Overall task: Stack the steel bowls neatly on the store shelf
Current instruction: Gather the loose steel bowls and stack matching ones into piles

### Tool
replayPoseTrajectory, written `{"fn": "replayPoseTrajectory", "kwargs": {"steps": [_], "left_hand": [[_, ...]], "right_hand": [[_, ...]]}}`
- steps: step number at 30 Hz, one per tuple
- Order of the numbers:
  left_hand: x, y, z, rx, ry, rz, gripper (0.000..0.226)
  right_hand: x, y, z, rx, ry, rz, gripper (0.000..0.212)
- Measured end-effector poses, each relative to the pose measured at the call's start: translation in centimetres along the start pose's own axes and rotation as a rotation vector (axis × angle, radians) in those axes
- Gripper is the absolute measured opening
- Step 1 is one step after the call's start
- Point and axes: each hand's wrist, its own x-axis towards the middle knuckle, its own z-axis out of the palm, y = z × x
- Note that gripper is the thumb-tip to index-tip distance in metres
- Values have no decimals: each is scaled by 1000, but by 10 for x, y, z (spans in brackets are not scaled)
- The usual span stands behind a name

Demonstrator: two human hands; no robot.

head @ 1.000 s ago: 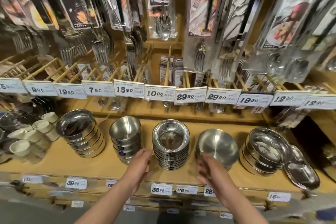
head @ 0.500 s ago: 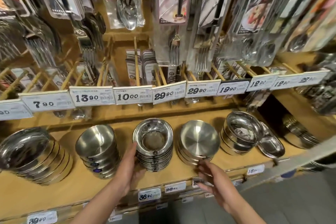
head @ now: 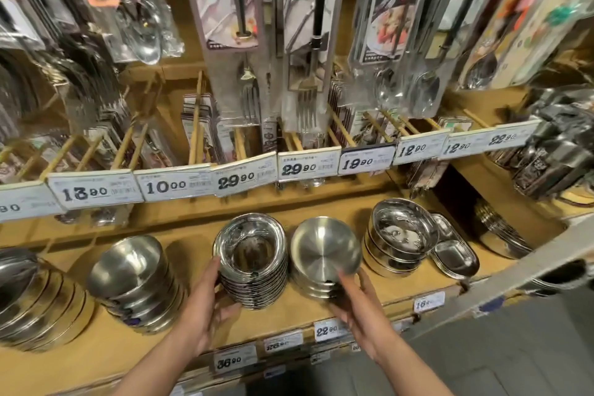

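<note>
Several stacks of steel bowls stand on the wooden shelf (head: 283, 318). A tall stack of shiny rimmed bowls (head: 254, 262) sits at the middle. My left hand (head: 209, 305) touches its left side with straight fingers. To its right is a short stack of brushed shallow bowls (head: 324, 254), tilted toward me. My right hand (head: 356, 302) rests its fingers against the front rim of that stack. Neither hand grips a bowl.
A stack of deep bowls (head: 135, 276) and a leaning stack of wide bowls (head: 38, 305) stand to the left. Polished bowls (head: 401, 235) and oval dishes (head: 454, 251) are at the right. Packaged cutlery (head: 254, 42) and price tags (head: 173, 186) hang above.
The view has swung right and drawn closer. My left hand has risen along the rimmed stack's side, and my right hand has reached the front rim of the brushed stack.
</note>
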Motion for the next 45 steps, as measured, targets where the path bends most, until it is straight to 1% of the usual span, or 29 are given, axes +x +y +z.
{"fn": "replayPoseTrajectory", "kwargs": {"steps": [1, 2, 4, 5, 6, 8, 10, 12, 15, 16, 20, 22, 28, 30, 32, 36, 39, 41, 42, 44, 45], "left_hand": [[1, 0, 0, -12, 10, -4, 39], [2, 0, 0, -20, 18, -8, 44], [3, 1, 2, -25, 26, -18, 50], [3, 1, 3, -25, 30, -21, 51], [3, 2, 5, -25, 35, -20, 49], [4, 2, 8, -29, 44, -15, 40], [4, 2, 10, -33, 43, -11, 32], [6, 4, 10, -26, 40, -7, 32], [7, 5, 11, -9, 33, 0, 34], [8, 6, 12, -2, 30, 6, 35], [11, 7, 16, 11, 25, 13, 35], [13, 6, 17, 8, 33, 9, 39], [16, 8, 29, 16, 36, -1, 36], [18, 6, 35, 9, 33, -3, 37], [21, 3, 43, 9, 40, -8, 39], [20, 0, 64, 10, 42, -18, 25], [14, -2, 78, -8, 48, 1, 21], [8, -7, 85, -58, 109, 4, 24], [6, -13, 88, -101, 167, -6, 29], [-1, -33, 95, -188, 291, -51, 34], [-7, -46, 101, -186, 328, -71, 34]], "right_hand": [[3, -1, 3, 11, 2, -17, 78], [7, -3, 5, 11, 17, -35, 73], [16, -8, 8, -9, 50, -74, 64], [22, -9, 8, -19, 56, -96, 66], [26, -11, 8, -25, 57, -113, 70], [35, -17, 9, -27, 44, -132, 77], [48, -21, 10, -26, 33, -144, 79], [63, -23, 10, -25, 25, -150, 74], [83, -24, 15, -58, 52, -181, 60], [88, -24, 17, -69, 55, -192, 59], [106, -25, 19, -81, 40, -197, 69], [109, -27, 18, -82, 48, -189, 73], [83, -34, 2, -42, 48, -95, 82], [68, -30, -9, -57, 45, -72, 77], [54, -24, -24, -87, 40, -46, 67], [33, -18, -59, -106, 42, 5, 40], [23, -22, -85, -113, 95, 31, 27], [18, -29, -104, -118, 188, 37, 18], [17, -33, -114, -112, 242, 34, 14], [18, -42, -136, -103, 324, 23, 12], [20, -47, -146, -108, 346, 15, 14]]}}
